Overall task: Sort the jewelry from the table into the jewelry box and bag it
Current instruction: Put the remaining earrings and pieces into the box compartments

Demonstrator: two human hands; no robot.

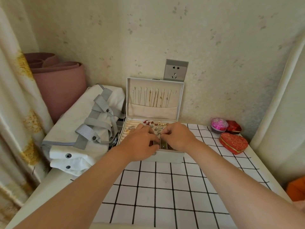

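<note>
A white jewelry box (168, 157) stands open at the back of the table, its lid (180, 100) upright against the wall with several thin chains (156, 99) hanging inside. The tray holds rings on the left and several earrings (156, 123) at the back. My left hand (140, 142) and my right hand (178, 136) meet over the tray's middle, fingertips pinched together on a small silver jewelry piece (158, 133). The hands hide the tray's front compartments. A white bag with grey straps (85, 129) lies left of the box.
The table carries a white cloth with a black grid (165, 187). A red heart-shaped box (233, 144), a small red box (234, 127) and a pink round box (219, 125) sit at the right rear. A rolled pink mat (59, 83) and a curtain stand at the left. A wall socket (175, 70) is behind the lid.
</note>
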